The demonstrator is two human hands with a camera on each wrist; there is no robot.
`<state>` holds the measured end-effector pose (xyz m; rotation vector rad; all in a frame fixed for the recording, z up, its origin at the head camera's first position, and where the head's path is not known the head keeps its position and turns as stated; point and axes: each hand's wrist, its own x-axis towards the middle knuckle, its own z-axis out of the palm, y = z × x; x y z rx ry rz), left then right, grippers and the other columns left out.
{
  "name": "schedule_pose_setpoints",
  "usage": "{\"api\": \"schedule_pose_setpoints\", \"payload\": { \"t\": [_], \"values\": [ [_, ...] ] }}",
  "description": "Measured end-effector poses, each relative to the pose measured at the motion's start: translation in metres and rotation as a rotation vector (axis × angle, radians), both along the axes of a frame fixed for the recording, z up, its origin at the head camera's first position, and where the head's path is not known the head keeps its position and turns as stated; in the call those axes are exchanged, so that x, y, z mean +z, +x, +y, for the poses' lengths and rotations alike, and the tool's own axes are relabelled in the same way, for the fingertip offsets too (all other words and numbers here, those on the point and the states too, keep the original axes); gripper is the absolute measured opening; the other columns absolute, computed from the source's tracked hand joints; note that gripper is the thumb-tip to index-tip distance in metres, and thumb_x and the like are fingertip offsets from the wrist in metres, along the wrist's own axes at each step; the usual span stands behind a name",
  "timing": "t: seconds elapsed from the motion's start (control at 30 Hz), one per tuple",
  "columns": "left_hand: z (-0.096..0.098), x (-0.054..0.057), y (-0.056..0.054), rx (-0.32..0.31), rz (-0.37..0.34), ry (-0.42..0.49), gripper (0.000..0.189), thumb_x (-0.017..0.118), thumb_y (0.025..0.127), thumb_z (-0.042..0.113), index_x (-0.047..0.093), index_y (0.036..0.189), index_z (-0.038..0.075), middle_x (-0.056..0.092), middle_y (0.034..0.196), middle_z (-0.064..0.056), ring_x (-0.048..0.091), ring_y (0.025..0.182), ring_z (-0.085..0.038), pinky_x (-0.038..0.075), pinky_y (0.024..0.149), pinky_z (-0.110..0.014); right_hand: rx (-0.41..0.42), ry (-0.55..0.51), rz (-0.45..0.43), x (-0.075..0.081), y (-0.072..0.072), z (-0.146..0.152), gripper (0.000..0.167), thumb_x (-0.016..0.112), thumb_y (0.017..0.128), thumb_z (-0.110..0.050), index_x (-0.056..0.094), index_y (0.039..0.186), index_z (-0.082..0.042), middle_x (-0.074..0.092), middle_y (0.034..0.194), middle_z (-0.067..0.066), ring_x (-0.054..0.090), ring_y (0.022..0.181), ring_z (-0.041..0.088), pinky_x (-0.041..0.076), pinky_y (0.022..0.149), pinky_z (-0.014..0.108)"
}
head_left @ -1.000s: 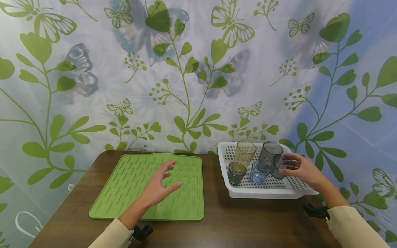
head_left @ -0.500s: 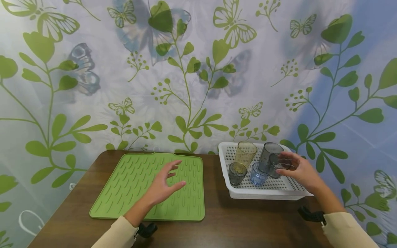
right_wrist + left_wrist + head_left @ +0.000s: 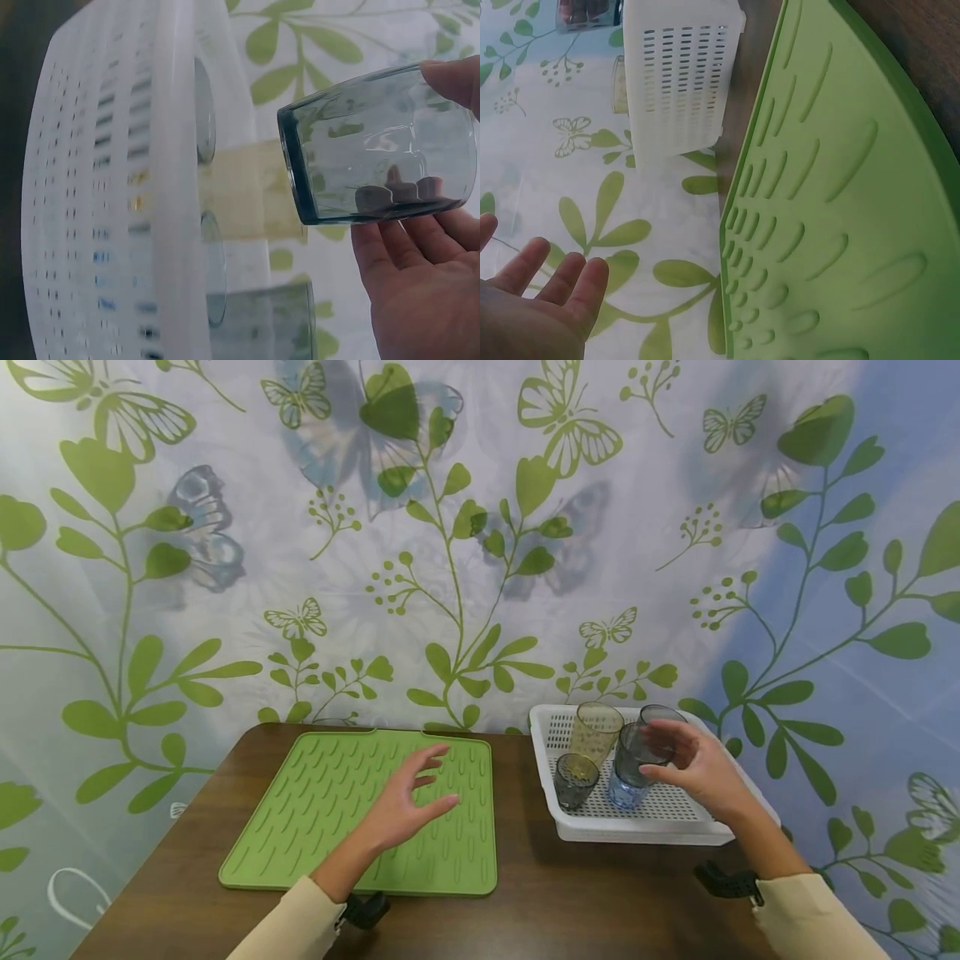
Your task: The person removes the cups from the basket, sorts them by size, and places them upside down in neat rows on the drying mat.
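My right hand (image 3: 701,770) grips a small clear grey drinking glass (image 3: 636,752), thumb on one side and fingers on the other. In the right wrist view this glass (image 3: 375,154) is raised above the white basket's rim (image 3: 178,172). Inside the basket stand a tall yellow glass (image 3: 596,727), a short dark glass (image 3: 576,785), a blue glass (image 3: 627,795) and a tall grey glass (image 3: 664,713). The held glass and hand partly hide the last two. My left hand (image 3: 397,810) hovers over a green drying mat (image 3: 322,827), fingers apart, holding nothing.
The white perforated basket (image 3: 637,835) stands at the right of a brown wooden table (image 3: 562,910), with the mat at the left. A strip of tabletop separates them. Behind the table hangs a leaf-and-butterfly patterned cloth (image 3: 480,560).
My right hand has lifted the small grey glass and carried it left, in front of the tall grey one. My left hand has drifted slightly right over the mat.
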<state>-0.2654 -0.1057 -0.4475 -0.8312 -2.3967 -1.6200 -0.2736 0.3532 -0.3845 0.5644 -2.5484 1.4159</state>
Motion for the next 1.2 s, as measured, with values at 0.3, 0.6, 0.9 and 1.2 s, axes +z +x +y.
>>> {"api": "schedule_pose_setpoints", "payload": {
  "t": [0.3,0.6,0.9,1.2],
  "values": [
    [0.006,0.004,-0.002,-0.030,-0.017,0.018,0.070,0.075,0.095,0.027,0.040,0.155,0.027,0.045,0.157,-0.005,0.048,0.141,-0.033,0.047,0.114,-0.053,0.030,-0.058,-0.047,0.002,-0.002,-0.026,0.070,0.077,0.092,-0.012,0.042,0.152,0.002,0.051,0.147,0.027,0.059,0.122,-0.002,0.050,0.096,0.009],
    [0.014,0.007,-0.005,-0.049,-0.007,0.018,0.068,0.075,0.095,0.026,0.041,0.154,0.027,0.045,0.157,-0.003,0.049,0.140,-0.032,0.049,0.112,-0.050,0.038,-0.113,-0.070,0.003,-0.004,-0.046,0.065,0.079,0.091,-0.014,0.049,0.148,-0.002,0.054,0.146,0.024,0.062,0.123,0.009,0.052,0.095,0.011],
    [0.021,0.014,-0.010,-0.080,-0.030,0.036,0.068,0.076,0.095,0.024,0.042,0.154,0.026,0.047,0.155,-0.004,0.049,0.140,-0.028,0.048,0.113,-0.048,0.095,-0.161,-0.071,0.003,-0.005,-0.066,0.065,0.080,0.090,-0.009,0.051,0.147,-0.001,0.057,0.144,0.020,0.063,0.123,0.008,0.053,0.099,0.016],
    [0.027,0.029,-0.017,-0.124,-0.046,0.030,0.068,0.074,0.095,0.022,0.041,0.155,0.023,0.047,0.154,-0.007,0.049,0.140,-0.032,0.047,0.114,-0.049,0.131,-0.113,-0.082,0.007,-0.007,-0.082,0.068,0.081,0.089,-0.013,0.051,0.149,-0.006,0.057,0.143,0.019,0.063,0.121,0.019,0.055,0.095,0.019]
  ]
}}
